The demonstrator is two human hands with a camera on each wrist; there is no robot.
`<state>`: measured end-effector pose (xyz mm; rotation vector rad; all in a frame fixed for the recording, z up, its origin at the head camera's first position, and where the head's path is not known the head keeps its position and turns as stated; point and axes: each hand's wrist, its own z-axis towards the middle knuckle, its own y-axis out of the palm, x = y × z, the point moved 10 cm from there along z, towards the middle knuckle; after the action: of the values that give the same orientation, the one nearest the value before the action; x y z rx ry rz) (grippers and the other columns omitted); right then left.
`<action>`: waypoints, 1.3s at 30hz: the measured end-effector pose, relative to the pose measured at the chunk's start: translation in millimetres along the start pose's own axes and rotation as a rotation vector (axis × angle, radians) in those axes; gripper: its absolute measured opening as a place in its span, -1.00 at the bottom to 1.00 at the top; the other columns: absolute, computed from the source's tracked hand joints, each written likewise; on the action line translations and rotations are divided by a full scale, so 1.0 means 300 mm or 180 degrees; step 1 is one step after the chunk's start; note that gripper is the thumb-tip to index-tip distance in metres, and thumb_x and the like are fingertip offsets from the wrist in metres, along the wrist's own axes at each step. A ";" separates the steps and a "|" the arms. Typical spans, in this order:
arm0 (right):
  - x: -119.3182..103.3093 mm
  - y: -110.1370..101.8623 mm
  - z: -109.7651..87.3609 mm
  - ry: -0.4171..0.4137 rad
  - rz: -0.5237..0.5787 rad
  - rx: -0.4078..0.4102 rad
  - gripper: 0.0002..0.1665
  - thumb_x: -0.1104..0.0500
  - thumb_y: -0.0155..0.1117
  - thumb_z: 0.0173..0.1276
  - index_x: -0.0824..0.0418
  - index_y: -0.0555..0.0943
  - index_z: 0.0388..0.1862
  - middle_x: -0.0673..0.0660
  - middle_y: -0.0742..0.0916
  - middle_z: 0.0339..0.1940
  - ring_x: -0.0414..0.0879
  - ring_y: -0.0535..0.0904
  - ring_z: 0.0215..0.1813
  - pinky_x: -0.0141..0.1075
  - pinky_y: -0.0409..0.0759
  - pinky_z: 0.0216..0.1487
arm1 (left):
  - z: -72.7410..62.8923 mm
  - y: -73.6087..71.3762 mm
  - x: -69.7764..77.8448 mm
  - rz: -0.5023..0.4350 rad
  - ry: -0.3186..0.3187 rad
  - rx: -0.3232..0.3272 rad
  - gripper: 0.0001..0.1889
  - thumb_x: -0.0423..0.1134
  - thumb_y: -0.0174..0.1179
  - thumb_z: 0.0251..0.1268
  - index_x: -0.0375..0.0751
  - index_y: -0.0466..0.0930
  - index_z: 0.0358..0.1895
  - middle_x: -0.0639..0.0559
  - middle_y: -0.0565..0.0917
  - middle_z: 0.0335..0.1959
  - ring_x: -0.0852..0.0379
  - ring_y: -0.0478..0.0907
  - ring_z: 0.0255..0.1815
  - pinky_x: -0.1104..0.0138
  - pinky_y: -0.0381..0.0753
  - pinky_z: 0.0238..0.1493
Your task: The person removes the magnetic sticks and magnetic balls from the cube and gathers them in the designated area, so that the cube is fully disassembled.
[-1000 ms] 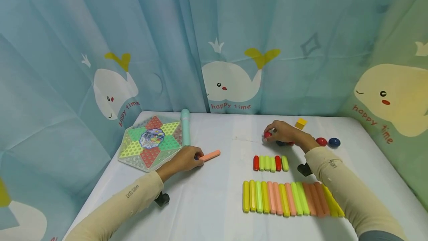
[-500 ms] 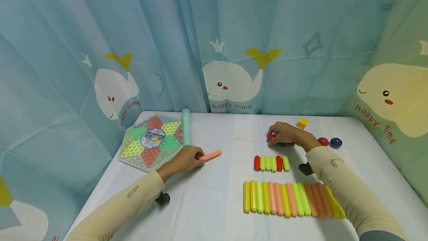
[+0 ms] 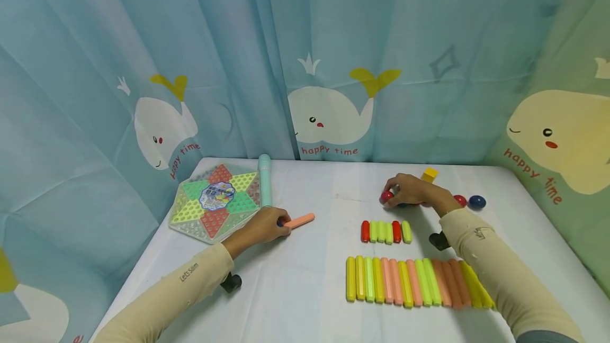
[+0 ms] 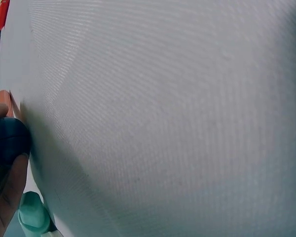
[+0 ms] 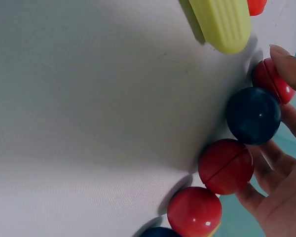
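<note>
My left hand (image 3: pixel 263 226) pinches a dark blue ball (image 4: pixel 11 140) between thumb and finger, low over the white table. A salmon stick (image 3: pixel 301 221) lies right beside those fingertips. At the back right, my right hand (image 3: pixel 411 189) grips a small red ball (image 5: pixel 270 79), thumb on its side. That ball sits at the end of a line of balls: a dark blue ball (image 5: pixel 254 116), a seamed red ball (image 5: pixel 226 167), another red ball (image 5: pixel 194 212) and a blue one (image 3: pixel 477 202). In the head view, the hand hides part of this line.
A star-patterned Chinese checkers board (image 3: pixel 209 224) lies at the left, with a teal tube (image 3: pixel 265 181) along its side. Short red and green sticks (image 3: pixel 381 232) and a longer row of coloured sticks (image 3: pixel 388 281) lie at the right. A yellow block (image 3: pixel 429 174) stands behind the right hand.
My right hand has shifted slightly right and nearer with the red ball, towards the other balls, and more of that ball shows. The left hand has stayed in place.
</note>
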<state>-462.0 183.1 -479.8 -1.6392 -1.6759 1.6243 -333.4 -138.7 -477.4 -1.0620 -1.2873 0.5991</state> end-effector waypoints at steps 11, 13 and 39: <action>-0.049 -0.084 -0.041 -0.0434 -0.0152 0.0448 -0.37 -0.05 0.47 0.28 0.29 0.59 0.19 0.40 0.53 0.20 0.33 0.49 0.22 0.23 0.47 0.22 | 0.000 0.001 -0.001 0.0042 0.0011 -0.0017 -0.81 -0.19 0.39 0.26 -0.16 0.74 -0.12 0.09 0.70 -0.31 0.25 0.51 -0.32 0.30 0.57 -0.21; -0.069 -0.090 -0.048 -0.0483 -0.0104 0.0485 -0.37 -0.04 0.46 0.30 0.29 0.58 0.22 0.39 0.53 0.21 0.35 0.49 0.24 0.21 0.50 0.21 | -0.001 -0.001 0.001 0.0031 0.0016 -0.0015 -0.81 -0.20 0.39 0.27 -0.16 0.74 -0.12 0.09 0.70 -0.31 0.25 0.52 -0.32 0.30 0.57 -0.20; -0.496 0.221 -0.045 -0.1193 0.0238 -0.0306 -0.54 -0.07 0.39 0.37 0.18 0.66 0.11 0.13 0.72 -0.01 -0.10 0.62 -0.12 -0.27 0.66 -0.05 | 0.003 0.016 0.071 0.0168 0.0474 -0.0493 -0.69 -0.40 0.05 0.52 -0.13 0.61 0.20 -0.07 0.67 0.03 0.07 0.63 0.02 0.22 0.62 0.01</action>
<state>-371.7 48.5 -459.3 -1.5264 -1.9122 2.0176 -328.5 -118.0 -471.8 -1.2482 -1.1925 0.4561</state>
